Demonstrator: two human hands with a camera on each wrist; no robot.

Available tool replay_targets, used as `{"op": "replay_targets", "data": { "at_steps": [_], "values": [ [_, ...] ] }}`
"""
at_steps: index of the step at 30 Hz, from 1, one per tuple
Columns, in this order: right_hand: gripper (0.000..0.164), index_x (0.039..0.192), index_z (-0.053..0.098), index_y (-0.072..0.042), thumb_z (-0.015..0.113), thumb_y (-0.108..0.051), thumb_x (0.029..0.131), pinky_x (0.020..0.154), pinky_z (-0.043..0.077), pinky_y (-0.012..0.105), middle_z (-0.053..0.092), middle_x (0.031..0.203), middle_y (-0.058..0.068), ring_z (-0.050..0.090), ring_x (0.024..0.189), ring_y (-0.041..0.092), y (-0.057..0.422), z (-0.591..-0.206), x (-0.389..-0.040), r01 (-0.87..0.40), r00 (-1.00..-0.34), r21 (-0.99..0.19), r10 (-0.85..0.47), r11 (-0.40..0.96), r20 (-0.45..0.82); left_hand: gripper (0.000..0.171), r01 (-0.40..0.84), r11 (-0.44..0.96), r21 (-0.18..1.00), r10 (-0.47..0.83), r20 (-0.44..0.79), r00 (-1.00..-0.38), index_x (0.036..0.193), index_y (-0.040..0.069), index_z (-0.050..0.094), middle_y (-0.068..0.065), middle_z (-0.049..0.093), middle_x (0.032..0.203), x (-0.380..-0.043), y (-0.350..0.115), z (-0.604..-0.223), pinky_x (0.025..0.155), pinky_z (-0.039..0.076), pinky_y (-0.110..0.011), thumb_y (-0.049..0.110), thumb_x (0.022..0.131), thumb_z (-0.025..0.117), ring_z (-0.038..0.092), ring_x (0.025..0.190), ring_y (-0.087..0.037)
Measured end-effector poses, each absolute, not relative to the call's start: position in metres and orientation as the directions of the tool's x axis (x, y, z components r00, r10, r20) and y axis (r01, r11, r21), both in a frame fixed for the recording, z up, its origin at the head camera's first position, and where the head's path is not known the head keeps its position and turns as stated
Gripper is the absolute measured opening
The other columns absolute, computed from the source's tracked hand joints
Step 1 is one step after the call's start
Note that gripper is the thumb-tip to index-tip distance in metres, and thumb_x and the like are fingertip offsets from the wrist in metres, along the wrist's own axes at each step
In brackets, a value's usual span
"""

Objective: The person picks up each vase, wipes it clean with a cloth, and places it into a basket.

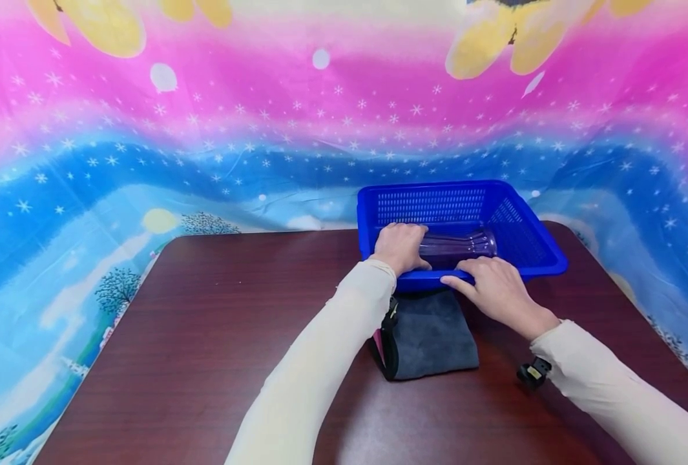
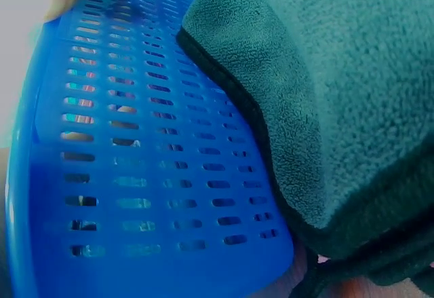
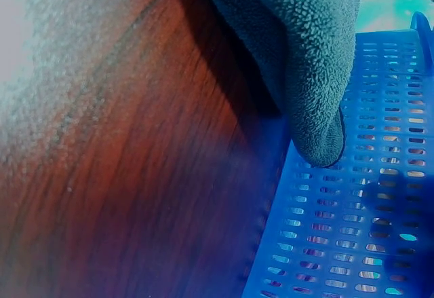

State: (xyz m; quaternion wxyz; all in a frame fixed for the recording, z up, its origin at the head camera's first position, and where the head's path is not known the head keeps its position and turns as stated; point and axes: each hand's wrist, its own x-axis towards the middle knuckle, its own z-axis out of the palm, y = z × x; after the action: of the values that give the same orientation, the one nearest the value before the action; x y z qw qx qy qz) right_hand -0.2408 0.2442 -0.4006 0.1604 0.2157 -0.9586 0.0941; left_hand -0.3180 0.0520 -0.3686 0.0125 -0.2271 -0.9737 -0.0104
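A clear fluted glass vase (image 1: 458, 245) lies on its side in the blue plastic basket (image 1: 538, 263). My left hand (image 1: 400, 247) reaches over the basket's front left rim, fingers and thumb around the vase's left end. At the front rim my right hand (image 1: 495, 287) grips the basket, thumb outside and fingers over the inner side. Below the hands, a folded dark grey towel (image 1: 433, 336) with black edging lies against the basket's front wall. Both wrist views show this towel (image 2: 271, 94) beside the slotted basket wall (image 3: 339, 244); the left one also catches a fingertip at the rim.
The basket stands at the back right of the brown wooden table (image 1: 216, 336). Behind and beside the table hangs a printed cloth (image 1: 262, 116) in pink and blue. A small black device (image 1: 533, 372) sits at the right wrist.
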Motion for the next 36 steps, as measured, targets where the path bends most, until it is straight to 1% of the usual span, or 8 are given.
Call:
{"op": "replay_targets", "data": {
  "at_steps": [3, 11, 18, 26, 36],
  "values": [
    [0.039, 0.101, 0.077, -0.008, 0.067, -0.045, 0.095, 0.072, 0.055, 0.049, 0.077, 0.089, 0.012, 0.069, 0.078, 0.029, 0.244, -0.400, -0.240, -0.442, -0.857, -0.111, -0.383, 0.890, 0.346, 0.081, 0.452, 0.891, 0.027, 0.452, 0.027, -0.892, 0.148, 0.026, 0.052, 0.005, 0.063, 0.142, -0.318, 0.050, -0.369, 0.118, 0.040, -0.035, 0.062, 0.080, 0.077, 0.060, 0.130, -0.016],
    [0.040, 0.102, 0.076, -0.007, 0.067, -0.045, 0.095, 0.075, 0.055, 0.050, 0.077, 0.092, 0.012, 0.070, 0.081, 0.030, 0.244, -0.401, -0.239, -0.442, -0.856, -0.111, -0.381, 0.890, 0.351, 0.080, 0.481, 0.874, 0.073, 0.483, -0.003, -0.876, 0.151, 0.024, 0.048, 0.005, 0.059, 0.147, -0.317, 0.045, -0.367, 0.120, 0.036, -0.036, 0.058, 0.084, 0.075, 0.055, 0.136, -0.017],
    [0.040, 0.102, 0.076, -0.007, 0.067, -0.044, 0.095, 0.077, 0.055, 0.051, 0.077, 0.093, 0.013, 0.071, 0.082, 0.031, 0.244, -0.401, -0.238, -0.443, -0.854, -0.108, -0.382, 0.890, 0.352, 0.079, 0.477, 0.872, 0.104, 0.482, -0.023, -0.876, 0.152, 0.024, 0.046, 0.005, 0.057, 0.149, -0.315, 0.043, -0.364, 0.120, 0.035, -0.038, 0.057, 0.085, 0.074, 0.053, 0.138, -0.017],
    [0.040, 0.104, 0.076, -0.005, 0.068, -0.043, 0.095, 0.078, 0.055, 0.052, 0.077, 0.095, 0.015, 0.071, 0.084, 0.032, 0.244, -0.399, -0.238, -0.446, -0.851, -0.103, -0.386, 0.889, 0.355, 0.080, 0.475, 0.873, 0.110, 0.479, -0.013, -0.878, 0.152, 0.024, 0.046, 0.003, 0.057, 0.150, -0.317, 0.038, -0.359, 0.119, 0.037, -0.042, 0.057, 0.085, 0.074, 0.053, 0.138, -0.019],
    [0.041, 0.105, 0.076, -0.006, 0.066, -0.045, 0.095, 0.079, 0.055, 0.052, 0.077, 0.095, 0.014, 0.071, 0.085, 0.031, 0.244, -0.400, -0.240, -0.444, -0.857, -0.111, -0.385, 0.889, 0.342, 0.080, 0.455, 0.881, 0.129, 0.463, -0.040, -0.885, 0.153, 0.025, 0.044, 0.004, 0.053, 0.153, -0.318, 0.032, -0.358, 0.120, 0.034, -0.042, 0.058, 0.086, 0.072, 0.051, 0.140, -0.019]
  ]
}}
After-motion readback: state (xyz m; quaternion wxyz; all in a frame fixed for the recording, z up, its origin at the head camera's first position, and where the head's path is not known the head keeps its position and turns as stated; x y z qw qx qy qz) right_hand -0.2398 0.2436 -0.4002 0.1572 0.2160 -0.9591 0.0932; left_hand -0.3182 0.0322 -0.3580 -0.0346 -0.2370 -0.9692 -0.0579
